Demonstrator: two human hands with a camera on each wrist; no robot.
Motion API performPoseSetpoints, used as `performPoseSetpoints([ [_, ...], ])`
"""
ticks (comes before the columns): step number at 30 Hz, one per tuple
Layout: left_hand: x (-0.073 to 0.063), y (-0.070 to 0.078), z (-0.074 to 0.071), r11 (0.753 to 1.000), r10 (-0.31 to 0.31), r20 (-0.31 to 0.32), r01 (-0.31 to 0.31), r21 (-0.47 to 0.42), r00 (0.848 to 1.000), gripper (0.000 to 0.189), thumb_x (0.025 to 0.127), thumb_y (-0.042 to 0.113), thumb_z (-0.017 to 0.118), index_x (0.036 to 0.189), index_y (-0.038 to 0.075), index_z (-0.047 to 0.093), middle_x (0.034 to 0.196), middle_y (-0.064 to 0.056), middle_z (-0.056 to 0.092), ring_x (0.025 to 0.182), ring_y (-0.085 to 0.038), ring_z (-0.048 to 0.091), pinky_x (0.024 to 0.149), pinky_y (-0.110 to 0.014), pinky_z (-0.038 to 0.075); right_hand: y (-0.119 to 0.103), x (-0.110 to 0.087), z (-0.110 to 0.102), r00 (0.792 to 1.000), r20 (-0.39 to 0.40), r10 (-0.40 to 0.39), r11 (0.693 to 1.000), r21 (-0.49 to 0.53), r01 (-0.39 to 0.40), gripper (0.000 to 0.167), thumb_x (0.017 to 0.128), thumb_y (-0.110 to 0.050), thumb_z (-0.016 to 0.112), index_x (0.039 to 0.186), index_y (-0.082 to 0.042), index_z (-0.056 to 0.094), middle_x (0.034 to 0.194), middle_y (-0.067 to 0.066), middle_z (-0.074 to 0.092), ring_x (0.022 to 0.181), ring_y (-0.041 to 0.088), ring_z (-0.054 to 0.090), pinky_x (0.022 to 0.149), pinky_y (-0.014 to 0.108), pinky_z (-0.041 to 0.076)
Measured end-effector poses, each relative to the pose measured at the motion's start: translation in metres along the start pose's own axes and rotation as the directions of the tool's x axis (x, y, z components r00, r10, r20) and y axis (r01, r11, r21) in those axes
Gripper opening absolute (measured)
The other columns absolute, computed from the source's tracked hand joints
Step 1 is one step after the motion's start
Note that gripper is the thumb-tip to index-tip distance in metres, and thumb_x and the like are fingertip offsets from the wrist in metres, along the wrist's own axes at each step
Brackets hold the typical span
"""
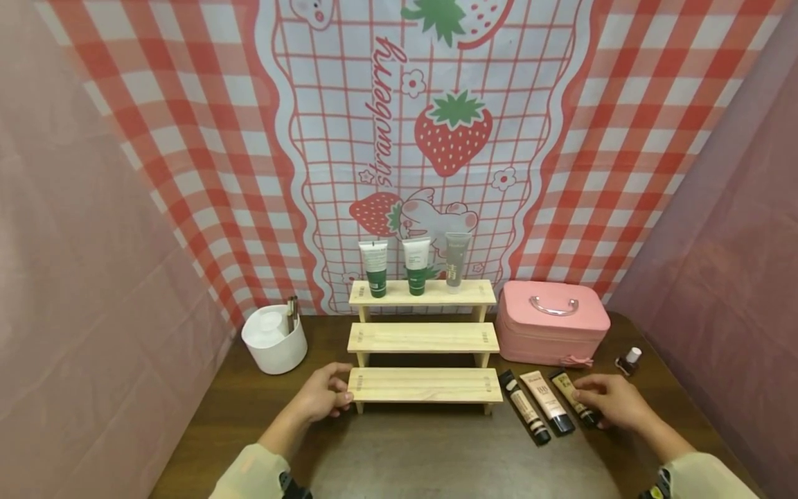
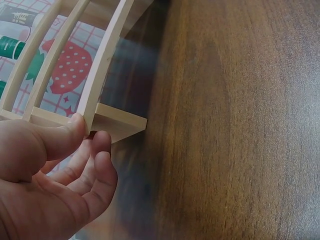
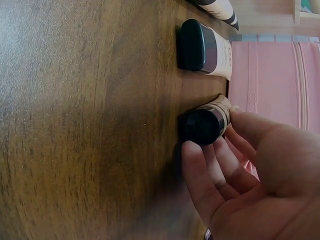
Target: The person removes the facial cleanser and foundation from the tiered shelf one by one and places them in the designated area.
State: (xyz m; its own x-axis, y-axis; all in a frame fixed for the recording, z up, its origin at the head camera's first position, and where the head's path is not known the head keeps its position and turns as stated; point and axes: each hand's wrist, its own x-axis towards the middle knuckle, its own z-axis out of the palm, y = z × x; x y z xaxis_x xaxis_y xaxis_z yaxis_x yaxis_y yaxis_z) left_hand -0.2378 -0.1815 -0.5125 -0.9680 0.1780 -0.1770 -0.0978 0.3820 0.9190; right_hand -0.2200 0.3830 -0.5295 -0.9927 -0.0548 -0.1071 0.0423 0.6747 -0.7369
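Note:
A three-step wooden display rack (image 1: 424, 383) stands on the table. At the left end of its lowest step, my left hand (image 1: 325, 394) pinches the board's edge, thumb against it and fingers curled beneath, as the left wrist view shows. Three cosmetic tubes lie side by side right of the rack. My right hand (image 1: 614, 402) grips the rightmost, a gold tube with a black cap (image 3: 205, 125), between thumb and fingers; it appears to lie on the table. Beside it are a pale pink BB cream tube (image 1: 545, 402) and a beige-and-black tube (image 1: 525, 409).
On the top step stand two green-and-white tubes (image 1: 416, 267) and a grey tube (image 1: 456, 262). A pink case (image 1: 551, 322) sits behind the lying tubes, with a small white-capped bottle (image 1: 631, 359) to its right. At left is a white round holder (image 1: 274, 346).

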Motion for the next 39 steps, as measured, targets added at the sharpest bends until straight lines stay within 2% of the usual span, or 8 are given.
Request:
performPoseSetpoints([
  [7,-0.001,0.003,0.0,1.0,0.012,0.016,-0.012,-0.01,1.0,0.059,0.088,-0.009,0.07,0.142,-0.009,0.048,0.089,-0.017,0.066,0.068,-0.023,0.066,0.055,-0.034,0.054,0.0,-0.001,0.0,0.999,-0.012,0.034,0.999,0.0,-0.034,0.038,0.094,-0.024,0.074,0.118,0.005,0.071,0.097,0.017,0.074,0.063,0.022,0.063,0.049,0.037,0.058],
  [15,0.002,0.001,0.0,1.0,0.001,0.007,0.0,-0.019,1.0,0.058,0.088,-0.009,0.069,0.142,-0.007,0.049,0.087,-0.014,0.065,0.067,-0.021,0.065,0.055,-0.032,0.054,0.002,0.0,-0.002,0.999,0.015,0.051,0.998,-0.026,-0.05,0.038,0.096,-0.026,0.072,0.119,0.004,0.071,0.095,0.013,0.073,0.073,0.02,0.064,0.05,0.037,0.058],
  [18,0.002,0.0,0.0,1.0,0.006,0.009,-0.006,-0.02,1.0,0.058,0.088,-0.01,0.069,0.142,-0.008,0.048,0.086,-0.014,0.065,0.066,-0.021,0.065,0.054,-0.031,0.053,-0.001,0.001,-0.003,1.0,0.013,0.018,0.998,-0.055,-0.017,0.036,0.095,-0.026,0.073,0.115,0.004,0.071,0.091,0.01,0.074,0.073,0.017,0.064,0.051,0.036,0.057],
  [21,0.001,0.0,0.001,1.0,0.0,0.007,0.0,-0.019,1.0,0.059,0.088,-0.01,0.069,0.142,-0.008,0.049,0.086,-0.013,0.065,0.066,-0.021,0.065,0.054,-0.032,0.053,-0.009,0.004,-0.006,0.997,-0.006,-0.075,0.99,-0.117,0.074,0.03,0.095,-0.024,0.073,0.111,0.002,0.073,0.085,0.005,0.073,0.069,0.013,0.063,0.053,0.031,0.053],
  [25,0.0,0.001,0.001,1.0,-0.011,-0.004,0.011,-0.008,1.0,0.058,0.088,-0.01,0.07,0.142,-0.007,0.049,0.086,-0.014,0.064,0.067,-0.022,0.066,0.055,-0.033,0.054,-0.036,0.01,-0.012,0.979,-0.059,-0.197,0.957,-0.229,0.179,0.024,0.093,-0.022,0.075,0.107,-0.003,0.075,0.087,0.002,0.074,0.074,0.01,0.064,0.062,0.028,0.05],
  [27,0.0,0.002,0.001,1.0,-0.015,-0.007,0.015,-0.002,1.0,0.057,0.089,-0.009,0.07,0.142,-0.006,0.049,0.087,-0.014,0.064,0.068,-0.023,0.066,0.055,-0.034,0.054,-0.055,0.013,-0.017,0.97,-0.074,-0.23,0.944,-0.258,0.204,0.024,0.093,-0.023,0.075,0.108,-0.004,0.075,0.09,0.002,0.075,0.078,0.012,0.065,0.065,0.03,0.051],
  [35,0.001,0.0,0.001,1.0,-0.018,-0.005,0.018,0.005,1.0,0.057,0.089,-0.01,0.069,0.142,-0.006,0.05,0.086,-0.013,0.064,0.068,-0.022,0.066,0.055,-0.034,0.054,-0.142,0.042,-0.028,0.929,-0.075,-0.362,0.909,-0.249,0.334,0.028,0.093,-0.02,0.076,0.115,-0.003,0.073,0.094,0.006,0.073,0.079,0.015,0.065,0.066,0.03,0.054],
  [39,0.001,-0.001,0.0,1.0,-0.01,0.0,0.01,-0.001,1.0,0.058,0.088,-0.01,0.069,0.142,-0.007,0.049,0.086,-0.013,0.064,0.068,-0.024,0.066,0.055,-0.034,0.054,-0.18,0.059,-0.024,0.93,-0.061,-0.362,0.913,-0.223,0.341,0.034,0.095,-0.024,0.073,0.124,-0.005,0.07,0.104,0.009,0.072,0.091,0.023,0.069,0.074,0.037,0.057],
])
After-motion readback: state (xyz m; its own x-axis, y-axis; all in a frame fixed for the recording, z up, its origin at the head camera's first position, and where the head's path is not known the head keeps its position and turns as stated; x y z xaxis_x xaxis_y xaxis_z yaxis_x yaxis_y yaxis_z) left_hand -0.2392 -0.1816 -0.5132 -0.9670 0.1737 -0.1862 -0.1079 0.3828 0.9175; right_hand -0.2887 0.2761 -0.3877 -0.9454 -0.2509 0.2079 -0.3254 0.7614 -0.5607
